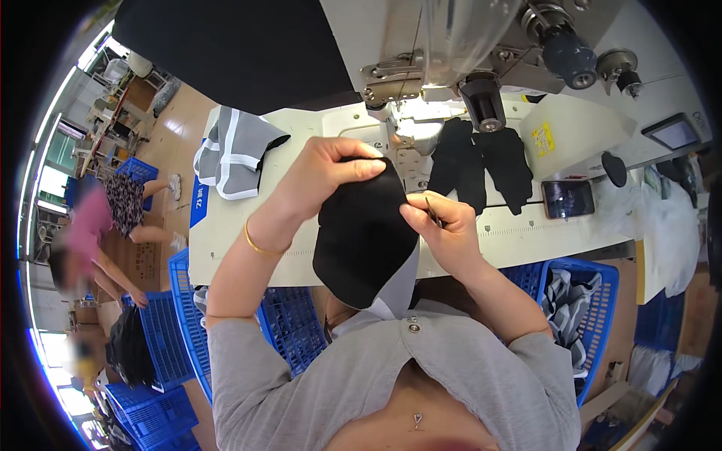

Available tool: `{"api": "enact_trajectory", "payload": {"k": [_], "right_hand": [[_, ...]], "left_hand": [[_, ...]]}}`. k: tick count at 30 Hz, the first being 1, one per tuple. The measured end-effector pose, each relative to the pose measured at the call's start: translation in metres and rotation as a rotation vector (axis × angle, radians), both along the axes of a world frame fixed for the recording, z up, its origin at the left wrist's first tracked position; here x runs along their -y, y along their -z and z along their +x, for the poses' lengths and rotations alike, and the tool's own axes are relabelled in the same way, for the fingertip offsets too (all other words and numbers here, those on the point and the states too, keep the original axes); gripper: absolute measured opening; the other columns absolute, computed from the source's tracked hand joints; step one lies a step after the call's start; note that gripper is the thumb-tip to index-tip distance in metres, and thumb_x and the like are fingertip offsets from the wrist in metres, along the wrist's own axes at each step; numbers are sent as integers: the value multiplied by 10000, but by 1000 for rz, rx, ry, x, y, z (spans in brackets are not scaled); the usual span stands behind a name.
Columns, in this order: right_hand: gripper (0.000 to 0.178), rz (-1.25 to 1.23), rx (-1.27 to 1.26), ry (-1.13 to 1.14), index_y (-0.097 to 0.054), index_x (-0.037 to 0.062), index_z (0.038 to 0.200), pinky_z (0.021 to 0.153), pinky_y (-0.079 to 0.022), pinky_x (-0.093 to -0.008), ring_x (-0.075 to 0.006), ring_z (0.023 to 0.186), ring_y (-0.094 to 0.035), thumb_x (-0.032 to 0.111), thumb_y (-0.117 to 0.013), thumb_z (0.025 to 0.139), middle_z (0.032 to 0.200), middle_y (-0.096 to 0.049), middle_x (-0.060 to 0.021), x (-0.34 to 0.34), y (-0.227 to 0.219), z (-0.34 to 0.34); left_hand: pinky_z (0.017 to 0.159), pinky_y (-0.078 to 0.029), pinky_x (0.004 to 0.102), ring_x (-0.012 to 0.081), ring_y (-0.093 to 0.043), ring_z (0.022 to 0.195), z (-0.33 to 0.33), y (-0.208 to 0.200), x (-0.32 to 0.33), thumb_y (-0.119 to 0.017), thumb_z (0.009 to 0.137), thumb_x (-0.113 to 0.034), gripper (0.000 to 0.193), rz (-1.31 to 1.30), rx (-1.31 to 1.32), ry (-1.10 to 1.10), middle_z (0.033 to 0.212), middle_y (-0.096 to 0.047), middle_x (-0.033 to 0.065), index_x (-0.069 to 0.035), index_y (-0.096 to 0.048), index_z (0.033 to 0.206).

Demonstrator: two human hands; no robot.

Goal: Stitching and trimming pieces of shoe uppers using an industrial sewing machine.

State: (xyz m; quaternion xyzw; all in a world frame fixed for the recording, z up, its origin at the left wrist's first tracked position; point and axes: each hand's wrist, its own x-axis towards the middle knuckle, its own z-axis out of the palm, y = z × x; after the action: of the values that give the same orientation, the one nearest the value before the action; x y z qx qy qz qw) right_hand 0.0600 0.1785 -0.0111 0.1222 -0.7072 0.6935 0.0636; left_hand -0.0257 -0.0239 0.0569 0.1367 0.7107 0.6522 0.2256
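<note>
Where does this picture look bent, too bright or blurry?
In the head view, the left-hand windows bow and glare white; in the same head view, light flares beneath the sewing machine, the co-worker's pink top is blurred, and the black fabric piece looks fairly sharp.

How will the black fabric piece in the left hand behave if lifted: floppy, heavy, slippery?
Likely floppy: the black fabric piece looks like a thin sheet with a curved outline. Probably light for its size: the left hand has just a pinch grip at its upper edge. Perhaps not very slippery, as its surface looks matte.
</note>
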Motion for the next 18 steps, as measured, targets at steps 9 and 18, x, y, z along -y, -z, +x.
{"api": "enact_trajectory", "payload": {"k": [9,18], "right_hand": [[159,-109,49,122,-676,-36,919,552,-352,-198,-5,647,-426,121,-651,919,673,-516,74,3,-18,-29],[140,-148,46,122,-665,-19,870,549,-321,-194,7,647,-398,111,-648,919,672,-503,92,3,-19,-34]], "left_hand": [[653,-536,228,121,-670,738,-48,-11,-17,-731,831,-5,113,175,214,-55,875,-705,78,1,-697,939],[813,-542,269,148,-680,868,-56,-18,-24,-648,884,-28,145,71,412,-84,986,-715,82,16,-700,1012]]}}
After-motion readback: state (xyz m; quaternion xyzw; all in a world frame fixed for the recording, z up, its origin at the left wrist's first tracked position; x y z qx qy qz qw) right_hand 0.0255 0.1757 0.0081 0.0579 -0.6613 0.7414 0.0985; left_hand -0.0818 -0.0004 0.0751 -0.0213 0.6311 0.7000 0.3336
